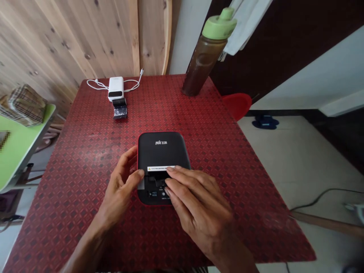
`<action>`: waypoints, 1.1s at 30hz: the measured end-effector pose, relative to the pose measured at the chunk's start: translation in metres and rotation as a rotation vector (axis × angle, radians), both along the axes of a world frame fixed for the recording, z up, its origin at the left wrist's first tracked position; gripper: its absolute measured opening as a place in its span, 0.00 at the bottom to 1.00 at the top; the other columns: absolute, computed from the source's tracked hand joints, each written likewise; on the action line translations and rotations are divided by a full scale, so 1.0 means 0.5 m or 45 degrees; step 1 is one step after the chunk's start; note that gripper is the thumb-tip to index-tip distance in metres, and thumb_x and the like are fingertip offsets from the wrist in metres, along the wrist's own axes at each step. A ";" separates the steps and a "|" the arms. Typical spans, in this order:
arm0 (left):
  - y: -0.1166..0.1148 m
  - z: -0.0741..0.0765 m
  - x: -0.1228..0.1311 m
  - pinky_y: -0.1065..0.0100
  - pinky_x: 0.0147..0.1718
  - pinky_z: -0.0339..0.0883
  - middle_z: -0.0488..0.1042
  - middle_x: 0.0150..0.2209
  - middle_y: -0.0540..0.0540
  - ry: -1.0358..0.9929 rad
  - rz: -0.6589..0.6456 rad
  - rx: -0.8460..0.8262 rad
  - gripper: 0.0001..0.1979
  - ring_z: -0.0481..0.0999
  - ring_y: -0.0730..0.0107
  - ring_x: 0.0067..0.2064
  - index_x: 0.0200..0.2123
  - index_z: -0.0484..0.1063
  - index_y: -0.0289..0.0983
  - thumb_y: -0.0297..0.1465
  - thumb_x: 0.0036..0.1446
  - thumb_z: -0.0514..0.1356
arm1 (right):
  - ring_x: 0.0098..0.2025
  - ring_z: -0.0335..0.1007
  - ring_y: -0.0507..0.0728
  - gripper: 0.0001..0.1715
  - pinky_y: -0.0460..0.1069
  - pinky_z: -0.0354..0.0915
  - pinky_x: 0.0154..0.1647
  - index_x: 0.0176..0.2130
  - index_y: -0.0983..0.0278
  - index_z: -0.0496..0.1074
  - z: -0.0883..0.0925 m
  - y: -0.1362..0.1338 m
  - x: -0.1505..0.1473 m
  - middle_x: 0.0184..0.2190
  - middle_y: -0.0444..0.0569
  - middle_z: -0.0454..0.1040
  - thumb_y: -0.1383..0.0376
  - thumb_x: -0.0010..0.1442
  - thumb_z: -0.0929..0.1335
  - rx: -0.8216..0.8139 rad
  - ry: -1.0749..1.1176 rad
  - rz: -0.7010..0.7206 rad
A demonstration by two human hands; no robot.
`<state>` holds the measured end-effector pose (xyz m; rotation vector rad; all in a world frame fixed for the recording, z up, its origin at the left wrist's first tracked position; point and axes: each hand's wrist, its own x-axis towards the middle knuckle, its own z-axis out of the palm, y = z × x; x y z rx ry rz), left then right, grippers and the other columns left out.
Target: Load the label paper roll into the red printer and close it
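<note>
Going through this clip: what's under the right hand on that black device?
The right hand rests on the front of the black device. A warning label and dark recessed parts show beside its fingers; whatever lies directly beneath the hand is covered.

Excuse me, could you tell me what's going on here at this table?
A person is handling a black box-shaped device with a red rim, on a red patterned table. Their left hand is at the device's left edge, thumb on top, while their right hand lies across its near end, below a warning sticker. Farther back are a white power bank with a white cable, a small black item, and a bottle with a green lid.
</note>
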<state>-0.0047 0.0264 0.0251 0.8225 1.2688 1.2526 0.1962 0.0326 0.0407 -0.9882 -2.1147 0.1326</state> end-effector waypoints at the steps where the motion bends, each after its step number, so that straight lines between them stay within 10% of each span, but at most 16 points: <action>1: 0.001 0.000 0.002 0.50 0.71 0.65 0.72 0.72 0.44 -0.011 0.003 0.002 0.28 0.71 0.47 0.72 0.68 0.73 0.47 0.39 0.66 0.70 | 0.54 0.85 0.60 0.07 0.56 0.73 0.59 0.48 0.67 0.79 0.000 0.000 0.000 0.50 0.54 0.88 0.75 0.72 0.71 -0.010 0.001 -0.002; 13: -0.026 -0.021 0.006 0.49 0.73 0.61 0.76 0.69 0.44 0.026 0.110 -0.015 0.27 0.72 0.47 0.72 0.67 0.76 0.47 0.43 0.67 0.70 | 0.62 0.78 0.59 0.20 0.55 0.75 0.66 0.60 0.71 0.75 0.006 -0.027 0.026 0.55 0.58 0.84 0.79 0.70 0.70 0.004 0.154 -0.041; 33: -0.033 -0.003 0.013 0.48 0.67 0.66 0.78 0.67 0.42 -0.093 0.165 -0.130 0.30 0.73 0.44 0.70 0.64 0.77 0.44 0.36 0.57 0.71 | 0.49 0.84 0.59 0.24 0.52 0.80 0.51 0.60 0.66 0.76 -0.061 -0.085 0.031 0.49 0.56 0.84 0.79 0.68 0.71 -0.003 0.399 -0.374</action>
